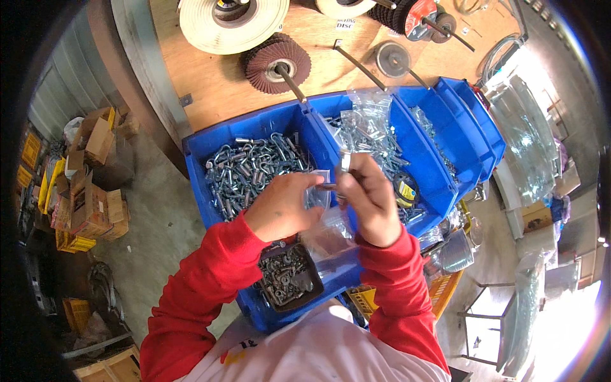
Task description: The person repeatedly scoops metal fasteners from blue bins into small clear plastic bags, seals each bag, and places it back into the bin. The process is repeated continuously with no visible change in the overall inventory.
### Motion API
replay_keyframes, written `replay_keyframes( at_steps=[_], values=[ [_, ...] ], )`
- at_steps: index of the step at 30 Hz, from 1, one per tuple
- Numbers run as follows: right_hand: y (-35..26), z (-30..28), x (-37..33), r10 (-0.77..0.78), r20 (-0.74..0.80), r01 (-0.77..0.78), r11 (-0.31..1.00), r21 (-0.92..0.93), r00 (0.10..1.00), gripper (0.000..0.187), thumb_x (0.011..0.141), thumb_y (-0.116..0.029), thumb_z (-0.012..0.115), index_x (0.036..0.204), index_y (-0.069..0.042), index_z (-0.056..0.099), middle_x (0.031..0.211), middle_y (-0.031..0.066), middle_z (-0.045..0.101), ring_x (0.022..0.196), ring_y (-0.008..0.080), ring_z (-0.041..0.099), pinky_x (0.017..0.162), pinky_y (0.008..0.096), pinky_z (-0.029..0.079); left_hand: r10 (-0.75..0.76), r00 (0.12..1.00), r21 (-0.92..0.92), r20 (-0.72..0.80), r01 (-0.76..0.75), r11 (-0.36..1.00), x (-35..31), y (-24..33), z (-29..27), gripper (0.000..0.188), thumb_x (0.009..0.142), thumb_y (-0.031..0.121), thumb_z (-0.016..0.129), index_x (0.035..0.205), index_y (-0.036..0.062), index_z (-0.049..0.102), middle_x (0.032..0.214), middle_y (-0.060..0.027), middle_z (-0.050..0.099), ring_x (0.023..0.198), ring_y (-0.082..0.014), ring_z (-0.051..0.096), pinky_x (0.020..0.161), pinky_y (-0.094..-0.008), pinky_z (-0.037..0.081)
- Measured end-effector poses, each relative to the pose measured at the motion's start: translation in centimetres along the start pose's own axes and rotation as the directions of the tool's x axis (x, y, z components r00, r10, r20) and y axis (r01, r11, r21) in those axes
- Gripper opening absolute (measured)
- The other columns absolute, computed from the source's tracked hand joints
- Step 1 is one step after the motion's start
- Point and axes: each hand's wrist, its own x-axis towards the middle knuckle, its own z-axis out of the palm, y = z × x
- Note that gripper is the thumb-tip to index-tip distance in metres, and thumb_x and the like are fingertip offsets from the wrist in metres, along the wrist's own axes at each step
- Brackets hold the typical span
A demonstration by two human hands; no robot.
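Observation:
Above the front of the blue bins, my left hand pinches the mouth of a small clear plastic bag, which hangs down between my hands. Close beside it, my right hand is closed on a shiny metal fastener whose end sticks up past the fingers; its exact kind is partly hidden. Behind my left hand, a blue bin holds a heap of hooked metal bolts. Below my wrists sits a small dark tray of loose nuts, washers and bolts.
The middle bin holds bagged fasteners and a yellow-black tape measure. More blue bins stand to the right. A wooden board behind carries flap discs on protruding metal rods. Cardboard boxes lie on the left floor.

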Motion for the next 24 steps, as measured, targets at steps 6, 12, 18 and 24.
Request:
replay_keyframes(
  at_steps=[6,12,18,24],
  values=[
    [1.5,1.4,1.5,-0.035,0.034,0.044,0.949,-0.311,0.999,0.012,0.103,-0.005,0.057,0.112,0.002,0.054,0.097,0.0079,0.067,0.091,0.0161,0.063,0.084,0.0315,0.050,-0.091,0.996,-0.032,0.024,0.092,0.995,0.2,1.0,-0.8,0.050,0.076,0.013,0.073,0.124,0.0011,0.067,0.103,-0.0265,0.072,0.100,-0.0424,0.070,0.088,-0.0452,0.055],
    [2.4,1.4,1.6,-0.115,0.035,0.120,0.925,-0.361,0.993,0.016,0.095,-0.004,0.064,0.108,0.002,0.059,0.100,0.0147,0.069,0.098,0.0263,0.067,0.089,0.0368,0.050,-0.111,0.994,-0.083,-0.005,0.110,0.990,0.0,0.7,-0.9,0.050,0.076,0.010,0.072,0.125,0.0024,0.067,0.100,-0.0254,0.072,0.097,-0.0402,0.072,0.084,-0.0427,0.056],
    [0.6,-2.4,0.1,-0.299,-0.015,0.268,0.877,-0.399,0.954,0.034,0.084,-0.015,0.074,0.113,0.001,0.066,0.110,0.0220,0.069,0.105,0.0409,0.065,0.094,0.0465,0.050,-0.219,0.975,-0.199,0.043,0.223,0.954,-0.4,0.5,-0.3,0.052,0.082,0.001,0.074,0.131,-0.0062,0.061,0.120,-0.0222,0.070,0.095,-0.0248,0.073,0.081,-0.0359,0.058],
    [2.5,-23.7,-2.7,-0.364,-0.579,0.105,0.896,-0.432,0.729,0.013,0.093,-0.008,0.070,0.097,0.004,0.073,0.090,0.0093,0.074,0.084,0.0123,0.067,0.078,0.0282,0.053,-0.395,0.914,-0.339,0.094,0.402,0.850,-0.3,0.3,-1.1,0.060,0.082,-0.003,0.070,0.139,-0.0105,0.051,0.130,-0.0221,0.062,0.073,-0.0164,0.069,0.057,-0.0262,0.059]
  ],
)
